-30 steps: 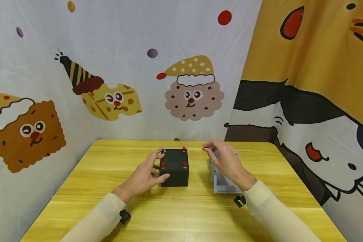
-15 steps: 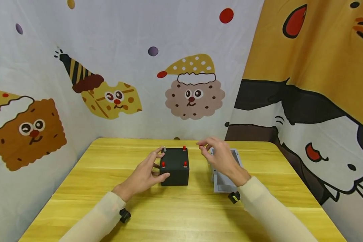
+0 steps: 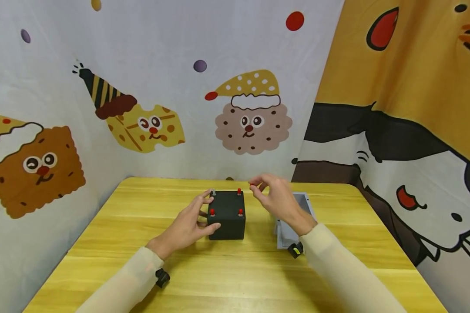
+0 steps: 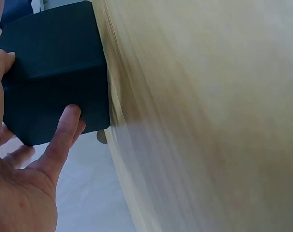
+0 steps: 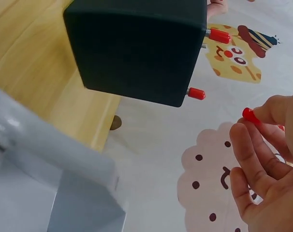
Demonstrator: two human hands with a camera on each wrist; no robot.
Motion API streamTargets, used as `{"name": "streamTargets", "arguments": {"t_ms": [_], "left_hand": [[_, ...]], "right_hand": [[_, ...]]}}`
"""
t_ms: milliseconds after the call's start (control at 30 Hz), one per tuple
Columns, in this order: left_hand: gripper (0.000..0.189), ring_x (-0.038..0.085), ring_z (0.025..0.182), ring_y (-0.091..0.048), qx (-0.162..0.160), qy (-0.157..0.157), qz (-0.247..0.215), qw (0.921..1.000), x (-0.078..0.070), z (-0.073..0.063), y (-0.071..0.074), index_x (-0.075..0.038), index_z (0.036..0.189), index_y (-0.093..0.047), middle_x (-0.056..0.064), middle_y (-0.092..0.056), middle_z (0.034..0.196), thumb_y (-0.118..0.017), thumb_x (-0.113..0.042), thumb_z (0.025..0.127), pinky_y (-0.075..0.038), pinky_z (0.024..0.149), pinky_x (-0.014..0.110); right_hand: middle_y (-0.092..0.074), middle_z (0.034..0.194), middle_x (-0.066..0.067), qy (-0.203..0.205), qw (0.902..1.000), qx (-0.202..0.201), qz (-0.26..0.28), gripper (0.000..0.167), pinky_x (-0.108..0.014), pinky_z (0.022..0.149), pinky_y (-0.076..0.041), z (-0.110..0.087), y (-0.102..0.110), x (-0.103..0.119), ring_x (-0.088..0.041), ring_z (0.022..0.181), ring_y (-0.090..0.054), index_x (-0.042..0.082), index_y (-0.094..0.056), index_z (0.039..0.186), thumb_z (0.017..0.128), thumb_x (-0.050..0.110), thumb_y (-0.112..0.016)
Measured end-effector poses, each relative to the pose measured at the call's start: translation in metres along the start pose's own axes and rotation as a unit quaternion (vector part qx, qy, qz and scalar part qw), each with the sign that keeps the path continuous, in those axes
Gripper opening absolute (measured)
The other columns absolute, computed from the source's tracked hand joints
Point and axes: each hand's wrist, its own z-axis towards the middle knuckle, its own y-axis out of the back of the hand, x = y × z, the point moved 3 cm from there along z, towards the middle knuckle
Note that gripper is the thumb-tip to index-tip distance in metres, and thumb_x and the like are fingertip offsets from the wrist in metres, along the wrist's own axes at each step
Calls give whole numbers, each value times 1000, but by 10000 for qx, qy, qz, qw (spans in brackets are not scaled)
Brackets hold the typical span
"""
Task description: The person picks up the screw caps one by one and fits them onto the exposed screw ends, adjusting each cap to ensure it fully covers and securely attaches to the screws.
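Note:
A black box (image 3: 227,202) stands on the table with small metal toggle levers at its top corners. Red caps cover the far right lever (image 3: 239,191), the near left lever (image 3: 213,212) and the near right lever (image 3: 240,212); the far left lever (image 3: 213,191) is bare metal. My left hand (image 3: 186,226) grips the box's left side, thumb on the near face and fingers spread along the side. Between thumb and forefinger, my right hand (image 3: 278,198) pinches a loose red cap (image 5: 250,115), held in the air just right of the box.
A grey open bin (image 3: 306,203) sits to the right of the box, partly hidden under my right hand and wrist. The wooden table (image 3: 227,278) ends at the back against a cartoon-print curtain (image 3: 160,52).
My right hand has moved left with the red cap, from over the grey bin toward the black box. The left hand and the box stay in place.

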Motion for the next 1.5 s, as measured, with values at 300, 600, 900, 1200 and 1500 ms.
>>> {"name": "streamTargets", "arguments": {"t_ms": [300,600,900,1200,1500], "left_hand": [[108,26,116,-81,57,99,-58,9999,1,-1,1,-28,187,-20,9,-51,177,-87,-52,106,-71,95,27],[101,26,119,-80,49,33,6,10000,1,0,1,-23,184,-25,6,-41,185,-86,-50,108,-71,95,28],[102,24,119,-79,26,-96,-43,9999,-2,-1,1,-18,185,-25,13,-46,182,-85,-50,108,-73,93,33],[101,24,116,-80,33,-55,12,10000,-2,-2,-1,-20,185,-24,15,-50,177,-83,-52,109,-73,93,34],[102,24,116,-80,22,-93,-57,9999,-3,-2,0,-19,185,-24,16,-51,175,-83,-52,109,-74,93,35]], "right_hand": [[-87,108,-3,64,9997,179,145,11,-27,71,-62,11,-11,6,-21,92,-79,11,-88,119,108,12,-86],[-88,107,-3,202,9989,378,203,10,-26,71,-61,23,-21,10,-19,90,-80,12,-88,118,108,13,-86],[-89,110,-4,464,9960,723,243,11,-22,63,-58,32,-29,15,-17,88,-81,11,-88,119,110,15,-84],[-89,112,-5,622,9933,942,248,10,-25,73,-66,43,-40,22,-16,88,-81,10,-88,118,110,14,-84],[-89,114,-5,529,9917,1151,216,14,-22,73,-65,54,-50,31,-18,90,-81,9,-88,122,110,16,-84]]}}
